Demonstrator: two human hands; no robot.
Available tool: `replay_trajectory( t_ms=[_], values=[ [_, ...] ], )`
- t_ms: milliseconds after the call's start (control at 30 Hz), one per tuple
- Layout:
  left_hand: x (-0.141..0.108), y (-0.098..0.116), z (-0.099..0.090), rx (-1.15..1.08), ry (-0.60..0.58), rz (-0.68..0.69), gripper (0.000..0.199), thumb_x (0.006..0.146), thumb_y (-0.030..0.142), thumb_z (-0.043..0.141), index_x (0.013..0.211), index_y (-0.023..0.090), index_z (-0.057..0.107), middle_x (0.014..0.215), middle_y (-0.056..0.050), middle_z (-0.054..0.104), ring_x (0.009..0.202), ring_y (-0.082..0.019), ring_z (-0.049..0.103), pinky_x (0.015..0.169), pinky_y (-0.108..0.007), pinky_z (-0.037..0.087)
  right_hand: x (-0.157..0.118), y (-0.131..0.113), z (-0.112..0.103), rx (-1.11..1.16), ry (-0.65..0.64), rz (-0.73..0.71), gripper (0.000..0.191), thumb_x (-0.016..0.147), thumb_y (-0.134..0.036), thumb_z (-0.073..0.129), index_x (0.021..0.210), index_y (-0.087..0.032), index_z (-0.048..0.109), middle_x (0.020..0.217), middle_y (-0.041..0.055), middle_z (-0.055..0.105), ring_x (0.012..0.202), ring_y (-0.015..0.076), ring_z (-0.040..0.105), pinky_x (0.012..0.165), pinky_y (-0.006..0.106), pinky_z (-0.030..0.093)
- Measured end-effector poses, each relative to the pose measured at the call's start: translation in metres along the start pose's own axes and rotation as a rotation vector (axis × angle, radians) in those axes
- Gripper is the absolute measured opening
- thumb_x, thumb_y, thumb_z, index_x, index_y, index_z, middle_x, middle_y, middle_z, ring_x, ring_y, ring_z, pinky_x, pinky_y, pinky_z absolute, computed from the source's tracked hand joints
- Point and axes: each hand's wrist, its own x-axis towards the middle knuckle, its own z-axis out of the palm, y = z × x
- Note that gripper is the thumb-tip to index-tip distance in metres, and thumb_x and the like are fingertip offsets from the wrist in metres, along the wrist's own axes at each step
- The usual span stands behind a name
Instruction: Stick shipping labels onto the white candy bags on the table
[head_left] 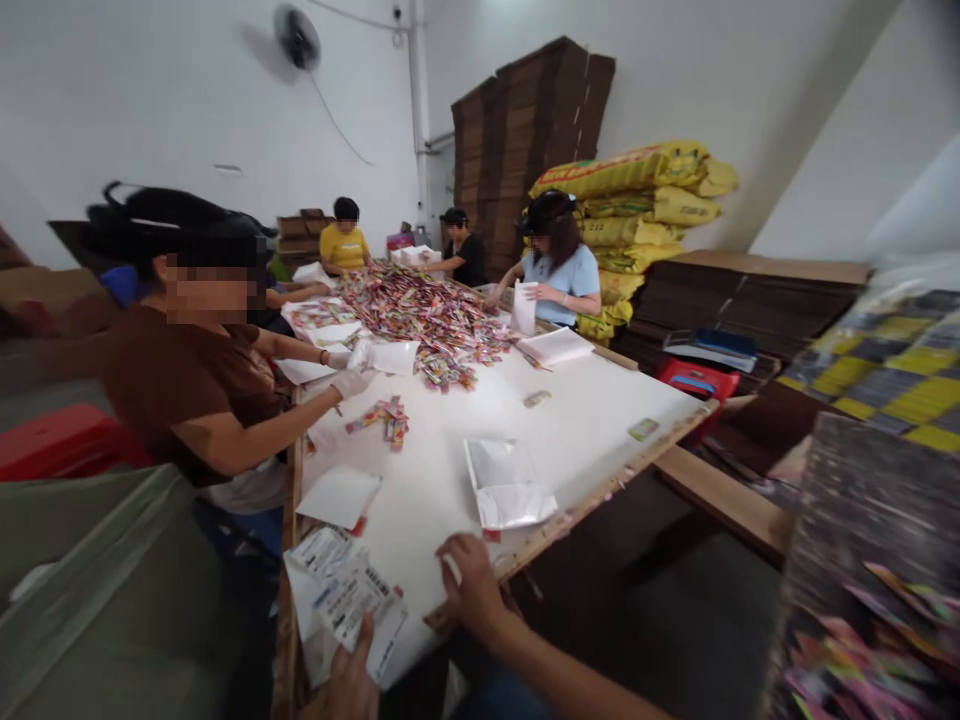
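At the near corner of the table, my left hand [349, 680] lies against white packets with printed labels [356, 595], one finger stretched out over the lower edge. The rest of its fingers are largely out of sight. My right hand [474, 582] is raised at the table's near edge, fingers curved and apart, nothing visible in them. Just beyond it lies a silvery-white pouch [510, 485] with a red bit at its lower corner. A blank white pouch [340, 497] rests past the labelled packets.
A large heap of small colourful packets [424, 310] covers the table's [442, 430] far part. A co-worker [202, 390] in brown and gloves handles a pouch at left; others sit farther back. A green-lined bin [97, 560] stands at left, and a dark surface [847, 520] with packets at right.
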Motion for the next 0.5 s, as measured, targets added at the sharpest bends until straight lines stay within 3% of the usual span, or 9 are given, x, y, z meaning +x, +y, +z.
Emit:
replay_trajectory(
  t_ms=[100, 233, 333, 500],
  values=[
    [-0.002, -0.001, 0.009, -0.025, -0.019, -0.037, 0.042, 0.080, 0.034, 0.057, 0.120, 0.018, 0.056, 0.127, -0.011, 0.060, 0.126, -0.024, 0.047, 0.108, -0.038, 0.034, 0.019, 0.039, -0.046, -0.180, 0.141, 0.152, 0.028, 0.081, -0.012, 0.048, 0.106, -0.018, 0.060, 0.109, 0.0100, 0.057, 0.105, 0.0232, 0.049, 0.093, 0.038, 0.036],
    [-0.004, 0.003, 0.015, -0.114, -0.041, -0.080, 0.045, 0.082, 0.024, 0.055, 0.127, 0.021, 0.050, 0.129, -0.009, 0.059, 0.127, -0.023, 0.046, 0.107, -0.039, 0.036, 0.036, 0.103, -0.095, -0.267, 0.157, 0.484, 0.044, 0.075, -0.029, 0.062, 0.116, -0.012, 0.058, 0.118, 0.0179, 0.055, 0.112, 0.0314, 0.048, 0.095, 0.043, 0.035],
    [-0.005, 0.007, 0.017, -0.181, -0.060, -0.120, 0.048, 0.082, 0.021, 0.056, 0.129, 0.018, 0.049, 0.132, -0.012, 0.056, 0.126, -0.026, 0.047, 0.106, -0.043, 0.037, 0.043, 0.138, -0.111, -0.111, 0.121, 0.742, 0.037, 0.077, -0.032, 0.054, 0.106, -0.010, 0.062, 0.106, 0.0190, 0.062, 0.105, 0.0311, 0.055, 0.090, 0.040, 0.038],
    [-0.003, 0.004, 0.016, -0.166, -0.031, -0.095, 0.049, 0.083, 0.020, 0.055, 0.131, 0.018, 0.046, 0.141, -0.015, 0.047, 0.127, -0.027, 0.045, 0.109, -0.046, 0.031, 0.054, 0.152, -0.116, 0.059, 0.148, 0.756, 0.039, 0.080, -0.037, 0.037, 0.094, -0.014, 0.066, 0.093, 0.0110, 0.067, 0.091, 0.0246, 0.060, 0.076, 0.031, 0.043]
  ],
)
